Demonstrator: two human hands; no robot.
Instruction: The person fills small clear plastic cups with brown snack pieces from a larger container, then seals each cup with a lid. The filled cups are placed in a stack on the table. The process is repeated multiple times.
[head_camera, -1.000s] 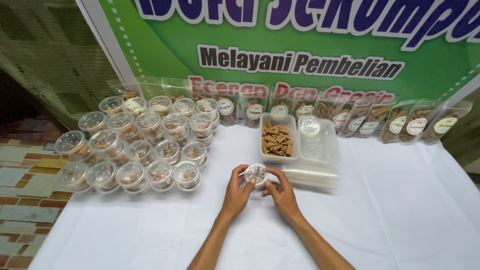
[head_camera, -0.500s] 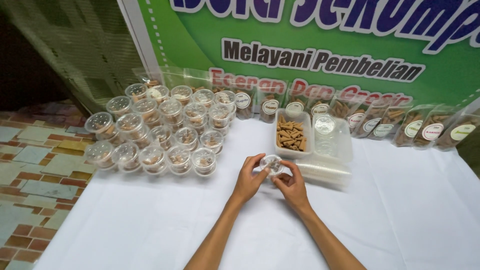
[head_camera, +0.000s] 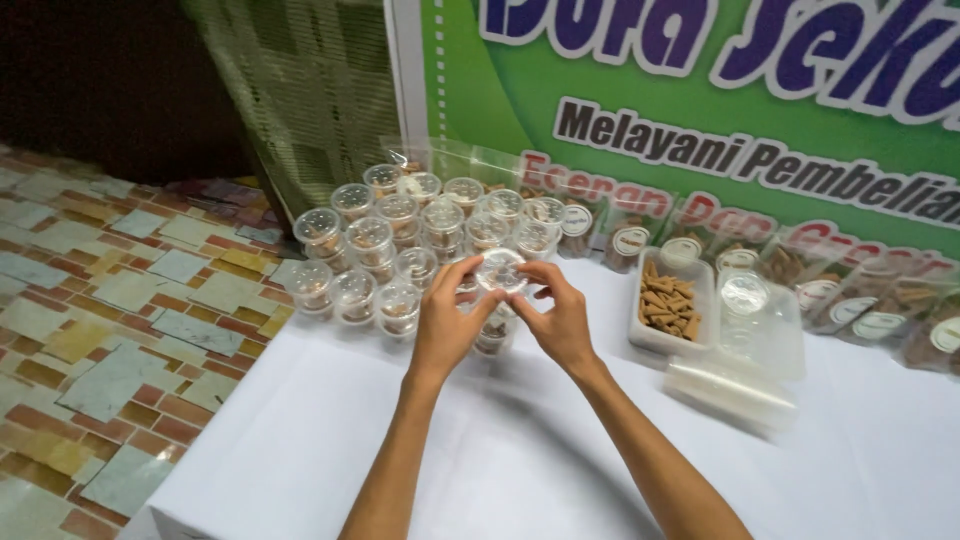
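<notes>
Head view: both hands (head_camera: 505, 320) hold lidded cup (head_camera: 499, 270).

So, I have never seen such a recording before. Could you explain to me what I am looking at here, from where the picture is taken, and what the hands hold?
There is no machine here. A person works with two bare hands, and the one camera sits on the person's head, looking down over the forearms.

The left hand and the right hand together hold a small clear plastic cup with a lid, fingers around its rim.

Below is a table with a white cloth. Behind the hands stands a group of similar lidded cups with brown snacks inside. To the right is an open clear tray of brown sticks, and beside it a clear box. A green banner hangs at the back.
</notes>
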